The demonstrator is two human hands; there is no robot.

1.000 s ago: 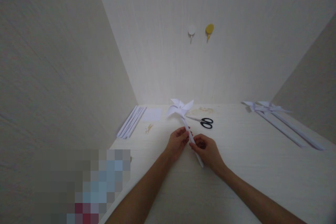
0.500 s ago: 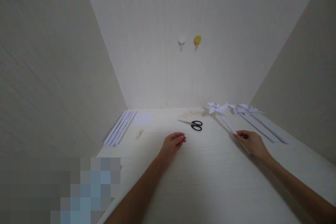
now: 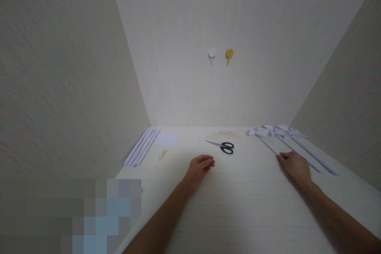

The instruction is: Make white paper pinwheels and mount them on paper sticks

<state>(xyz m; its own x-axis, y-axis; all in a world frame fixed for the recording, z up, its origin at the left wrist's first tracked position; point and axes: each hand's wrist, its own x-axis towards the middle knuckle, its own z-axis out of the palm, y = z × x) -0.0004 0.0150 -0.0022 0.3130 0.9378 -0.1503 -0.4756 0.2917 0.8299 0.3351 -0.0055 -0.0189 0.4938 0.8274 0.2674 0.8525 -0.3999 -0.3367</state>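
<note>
My right hand [image 3: 295,166] rests palm down at the right of the pale table [image 3: 238,210], its fingertips pinched on the lower end of a white paper pinwheel's stick [image 3: 269,145]. The pinwheel's head [image 3: 253,131] lies on the table near the back wall, next to two other white pinwheels [image 3: 297,143] lying side by side. My left hand [image 3: 201,166] hovers at the table's middle, fingers loosely curled and empty. Black-handled scissors [image 3: 224,147] lie just beyond it.
Several folded white paper strips [image 3: 142,147] lie along the left wall, with a white paper square [image 3: 166,138] and small wooden sticks [image 3: 162,154] beside them. A white hook [image 3: 212,54] and a yellow hook [image 3: 229,54] hang on the back wall. Walls close in on both sides.
Both hands held the pinwheel at the middle; my left hand let go, and my right hand carried it to the right and laid it down beside the other two.
</note>
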